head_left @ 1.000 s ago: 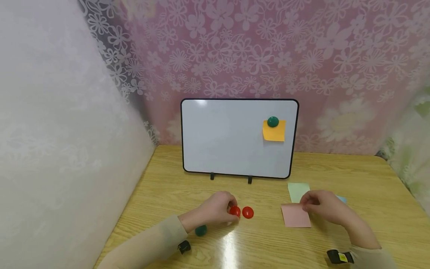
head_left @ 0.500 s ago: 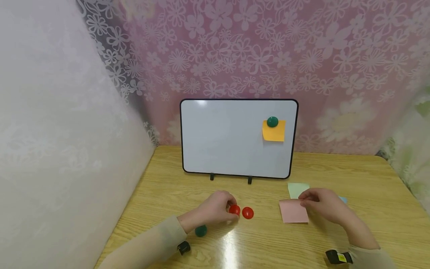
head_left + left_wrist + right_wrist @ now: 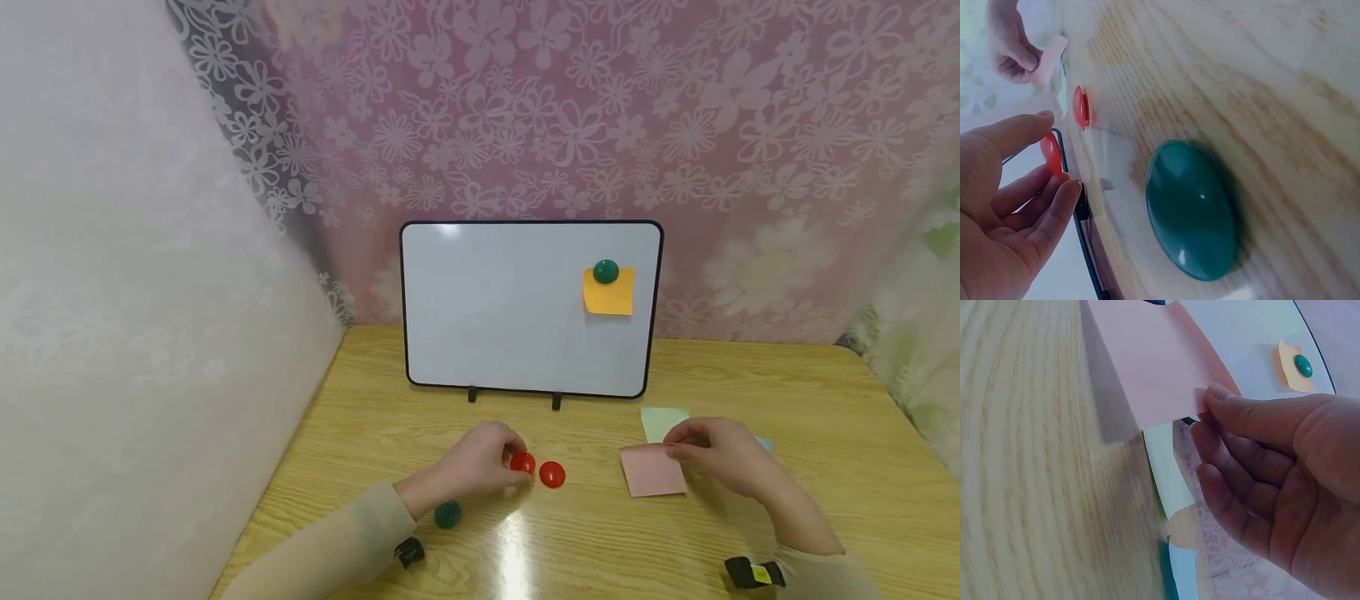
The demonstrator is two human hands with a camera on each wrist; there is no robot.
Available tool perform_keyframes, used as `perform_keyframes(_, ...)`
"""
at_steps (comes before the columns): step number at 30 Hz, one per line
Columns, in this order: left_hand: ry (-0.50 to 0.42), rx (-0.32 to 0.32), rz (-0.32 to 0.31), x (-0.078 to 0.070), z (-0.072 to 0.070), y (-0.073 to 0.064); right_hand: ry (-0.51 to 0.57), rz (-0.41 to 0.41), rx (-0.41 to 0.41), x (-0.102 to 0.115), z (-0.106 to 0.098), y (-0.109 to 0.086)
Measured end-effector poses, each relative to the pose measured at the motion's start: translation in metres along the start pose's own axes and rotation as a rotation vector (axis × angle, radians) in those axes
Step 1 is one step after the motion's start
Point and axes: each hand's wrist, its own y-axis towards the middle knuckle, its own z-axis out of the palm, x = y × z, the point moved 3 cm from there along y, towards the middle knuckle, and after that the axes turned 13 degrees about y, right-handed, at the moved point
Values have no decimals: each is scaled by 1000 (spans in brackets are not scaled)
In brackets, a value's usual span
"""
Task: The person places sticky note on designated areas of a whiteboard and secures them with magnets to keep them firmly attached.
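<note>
My left hand [image 3: 483, 462] pinches a round red magnet [image 3: 522, 463] between thumb and fingertips. In the left wrist view this magnet [image 3: 1051, 152] is raised off the wooden table. A second red magnet [image 3: 552, 474] lies just to its right. Below my left wrist sits a green magnet [image 3: 447, 514], large in the left wrist view. With thumb and index finger, my right hand [image 3: 720, 454] holds a pink sticky note [image 3: 652, 471] by its upper right corner. The note casts a shadow on the table in the right wrist view. Behind it lies a pale green sticky note [image 3: 663, 422].
A whiteboard [image 3: 517, 308] on small black feet stands at the back. An orange sticky note [image 3: 609, 296] hangs on it under a green magnet [image 3: 606, 272]. A light blue note [image 3: 1184, 572] lies partly behind my right hand. A pale wall [image 3: 150, 333] borders the left side.
My right hand has shifted the pink note slightly up and to the left. The red magnet in my left hand has risen a little from the table.
</note>
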Motion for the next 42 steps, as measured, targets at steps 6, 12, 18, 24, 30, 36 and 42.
perform_keyframes(6, 6, -12, 4, -1, -2, 0, 11, -21, -7, -1, 2, 1)
perform_keyframes(12, 16, -25, -1, -1, -2, 2, 22, -42, -18, 0, 4, 2)
perform_keyframes(18, 2, -27, -1, -1, -2, 3, 54, -47, -13, 0, 5, 2)
perform_keyframes(24, -10, -36, -5, -1, -2, 3, 78, -60, -20, 0, 7, 4)
perform_keyframes(30, -7, -43, -21, -2, -2, 2, 108, -46, -27, 0, 9, 5)
perform_keyframes(36, 3, -46, -24, -3, -2, 2, 120, -40, -31, 0, 11, 7)
perform_keyframes(42, -25, -58, -25, -2, -2, 3, 148, -36, -35, 5, 12, 10)
